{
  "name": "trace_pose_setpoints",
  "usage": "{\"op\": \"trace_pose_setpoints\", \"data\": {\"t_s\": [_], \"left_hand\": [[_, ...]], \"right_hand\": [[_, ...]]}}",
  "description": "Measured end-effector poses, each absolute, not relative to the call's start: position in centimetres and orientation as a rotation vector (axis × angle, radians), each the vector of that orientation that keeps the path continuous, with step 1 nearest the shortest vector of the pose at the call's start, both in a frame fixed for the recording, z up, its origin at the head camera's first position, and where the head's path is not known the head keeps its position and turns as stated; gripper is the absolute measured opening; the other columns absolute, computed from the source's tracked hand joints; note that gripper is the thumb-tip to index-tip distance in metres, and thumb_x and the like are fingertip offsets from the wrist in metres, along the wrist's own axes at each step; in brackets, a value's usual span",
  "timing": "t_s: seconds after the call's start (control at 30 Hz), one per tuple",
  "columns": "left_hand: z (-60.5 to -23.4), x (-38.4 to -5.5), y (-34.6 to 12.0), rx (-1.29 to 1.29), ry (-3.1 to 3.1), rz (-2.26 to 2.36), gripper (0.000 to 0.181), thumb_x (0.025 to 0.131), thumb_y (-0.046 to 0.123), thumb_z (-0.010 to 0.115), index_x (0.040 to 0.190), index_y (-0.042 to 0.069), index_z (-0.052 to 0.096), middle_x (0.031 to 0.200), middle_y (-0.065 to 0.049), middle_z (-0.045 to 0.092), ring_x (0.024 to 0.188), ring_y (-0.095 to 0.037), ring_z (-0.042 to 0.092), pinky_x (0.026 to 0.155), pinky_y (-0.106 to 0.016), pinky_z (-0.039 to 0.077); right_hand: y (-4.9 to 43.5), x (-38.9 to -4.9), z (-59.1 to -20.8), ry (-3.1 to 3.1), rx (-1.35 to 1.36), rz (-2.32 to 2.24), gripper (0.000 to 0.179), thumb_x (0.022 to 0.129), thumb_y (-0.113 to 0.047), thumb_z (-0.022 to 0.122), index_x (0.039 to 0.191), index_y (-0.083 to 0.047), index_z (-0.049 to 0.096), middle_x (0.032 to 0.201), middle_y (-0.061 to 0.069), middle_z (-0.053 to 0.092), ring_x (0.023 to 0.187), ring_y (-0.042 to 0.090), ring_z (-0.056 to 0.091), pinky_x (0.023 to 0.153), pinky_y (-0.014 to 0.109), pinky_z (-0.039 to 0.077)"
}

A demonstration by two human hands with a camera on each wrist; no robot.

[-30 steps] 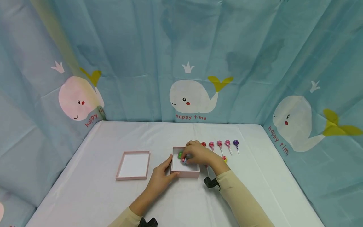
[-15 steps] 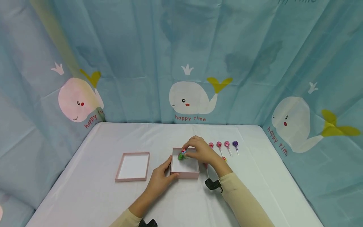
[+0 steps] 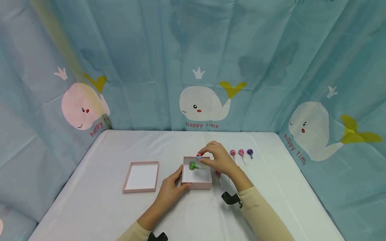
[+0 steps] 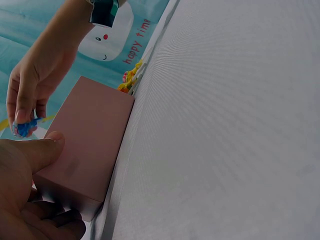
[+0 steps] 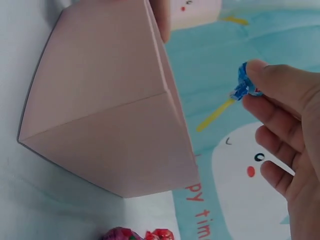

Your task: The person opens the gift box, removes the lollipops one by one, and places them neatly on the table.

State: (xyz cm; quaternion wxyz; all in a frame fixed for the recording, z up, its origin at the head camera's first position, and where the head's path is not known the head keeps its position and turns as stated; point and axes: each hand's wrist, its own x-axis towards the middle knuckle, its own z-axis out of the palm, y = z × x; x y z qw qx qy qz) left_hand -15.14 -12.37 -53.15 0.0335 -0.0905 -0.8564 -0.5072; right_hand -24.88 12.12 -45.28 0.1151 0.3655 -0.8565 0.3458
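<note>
A pink box [image 3: 197, 185] with a white inside stands uncovered on the table. My left hand [image 3: 171, 189] holds its near left corner, thumb on the front wall and fingers along the left side. My right hand [image 3: 219, 160] pinches a blue-wrapped lollipop [image 3: 198, 157] by its head between thumb and fingertips, above the far part of the box. In the right wrist view this blue lollipop [image 5: 243, 85] has a yellow stick pointing down toward the box. Inside the box lies a green lollipop [image 3: 192, 165], its stick pointing right.
The shallow pink lid [image 3: 141, 175] lies inside up to the left of the box. To the right are two pink lollipops [image 3: 241, 152] and a purple lollipop [image 3: 250, 152] in a row. Another pink lollipop [image 3: 218, 173] lies beside the box, partly behind my right arm.
My right hand has lifted the blue lollipop from beside the green one and moved it up and right, toward the box's far edge. My left hand stays on the box.
</note>
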Motion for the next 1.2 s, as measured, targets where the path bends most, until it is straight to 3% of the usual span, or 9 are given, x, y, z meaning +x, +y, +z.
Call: {"op": "trace_pose_setpoints", "data": {"t_s": [0.23,0.43,0.63,0.83,1.2], "left_hand": [[-53.0,-15.4,-12.3,-0.284,-2.627,-1.531,0.088,0.085,0.032,0.084,0.158,0.011,0.041,0.159,-0.004,0.044,0.147,-0.025,0.041,0.118,-0.043,0.04],[-53.0,-15.4,-12.1,-0.276,-2.623,-1.532,0.087,0.085,0.03,0.085,0.157,0.011,0.041,0.158,-0.005,0.045,0.146,-0.026,0.042,0.117,-0.044,0.041],[-52.9,-15.2,-12.0,-0.262,-2.638,-1.55,0.088,0.084,0.028,0.086,0.158,0.012,0.04,0.158,-0.006,0.044,0.147,-0.027,0.041,0.117,-0.042,0.041],[-52.8,-15.1,-12.0,-0.271,-2.63,-1.568,0.088,0.085,0.027,0.085,0.158,0.012,0.039,0.16,-0.006,0.042,0.148,-0.026,0.039,0.117,-0.041,0.041],[-53.0,-14.9,-12.1,-0.258,-2.624,-1.578,0.088,0.084,0.027,0.086,0.158,0.011,0.04,0.159,-0.006,0.043,0.147,-0.026,0.04,0.116,-0.041,0.041]], "right_hand": [[13.2,-24.1,-44.4,-2.508,0.952,1.041,0.025,0.088,-0.031,0.083,0.111,-0.025,0.077,0.102,-0.013,0.071,0.11,0.011,0.057,0.095,0.042,0.051],[14.2,-23.3,-44.4,-2.467,0.894,1.076,0.023,0.089,-0.03,0.083,0.11,-0.026,0.078,0.103,-0.012,0.069,0.104,0.01,0.057,0.085,0.038,0.054],[15.9,-22.4,-44.5,-2.434,0.83,1.105,0.025,0.087,-0.026,0.084,0.111,-0.021,0.078,0.101,-0.006,0.072,0.107,0.01,0.058,0.088,0.04,0.056],[17.7,-21.6,-44.1,-2.414,0.749,1.136,0.026,0.087,-0.024,0.085,0.112,-0.024,0.078,0.106,-0.012,0.071,0.107,0.009,0.059,0.088,0.04,0.056],[21.9,-20.0,-45.1,-2.401,0.593,1.092,0.027,0.085,-0.018,0.086,0.111,-0.021,0.078,0.109,-0.009,0.07,0.106,0.009,0.06,0.09,0.024,0.052]]}}
